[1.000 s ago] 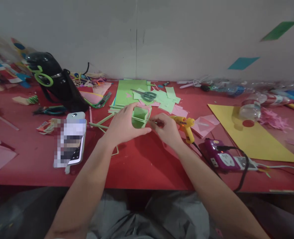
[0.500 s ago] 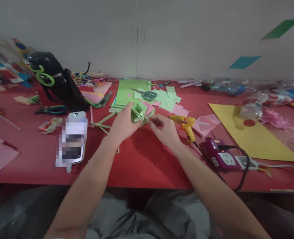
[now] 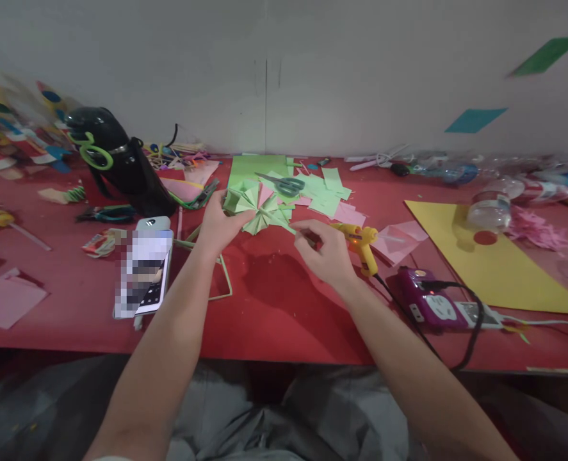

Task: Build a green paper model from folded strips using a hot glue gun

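My left hand (image 3: 221, 221) grips a folded paper rosette (image 3: 259, 208), mostly light green with a pink part, by its left side. Its pleats fan out towards me. My right hand (image 3: 319, 246) is closed in a pinch just right of the rosette, on the tip of a thin pale green paper strip (image 3: 285, 227) that reaches out from it. Whether strip and rosette are joined I cannot tell. Behind them lie scissors (image 3: 288, 186) on green paper scraps (image 3: 324, 195). A yellow hot glue gun (image 3: 360, 243) lies right beside my right hand.
A purple power socket (image 3: 425, 298) with cables stands at right, near yellow card (image 3: 485, 269) and plastic bottles (image 3: 490, 208). To the left are a phone (image 3: 146, 269), a tilted black bottle (image 3: 120, 166) and pliers (image 3: 105, 213). A thin pale green frame (image 3: 227, 278) lies by my left forearm.
The rosette has turned and opened into a fan facing me, moving slightly left with my left hand. My right hand has drawn a little to the right, away from its centre.
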Available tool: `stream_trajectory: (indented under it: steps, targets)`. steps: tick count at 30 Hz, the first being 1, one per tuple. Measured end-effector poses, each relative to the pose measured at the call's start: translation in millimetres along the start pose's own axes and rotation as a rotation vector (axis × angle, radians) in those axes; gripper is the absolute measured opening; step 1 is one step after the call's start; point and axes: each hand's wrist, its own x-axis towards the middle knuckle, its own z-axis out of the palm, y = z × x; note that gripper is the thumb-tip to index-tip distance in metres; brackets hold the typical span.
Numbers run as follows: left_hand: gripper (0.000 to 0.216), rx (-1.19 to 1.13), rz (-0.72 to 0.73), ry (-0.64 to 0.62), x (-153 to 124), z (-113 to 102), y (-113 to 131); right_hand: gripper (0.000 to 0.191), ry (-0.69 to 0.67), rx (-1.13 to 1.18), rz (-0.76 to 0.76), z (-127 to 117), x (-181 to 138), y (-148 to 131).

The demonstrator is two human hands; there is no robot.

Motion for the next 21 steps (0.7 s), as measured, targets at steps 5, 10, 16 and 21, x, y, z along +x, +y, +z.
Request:
stream_trajectory:
  steps: [5,10,16,21]
  targets:
    - [0.049,-0.076,-0.005,0.019,2.9,-2.4,0.2,0.018,0.033,0.033,-0.017,-5.9,-1.5,-3.3]
    - [0.046,-0.104,0.031,0.020,4.5,-4.2,-2.0,0.015,-0.035,-0.009,-0.030,-11.9,1.3,-4.1]
    - [0.048,-0.183,0.014,-0.036,3.6,-0.3,-2.0,0.008,-0.388,-0.239,0.029,-20.3,-2.8,7.0]
    - [0.051,-0.355,-0.135,-0.247,-9.0,10.3,12.3,0.046,-0.098,0.082,0.208,-1.8,2.7,9.9]
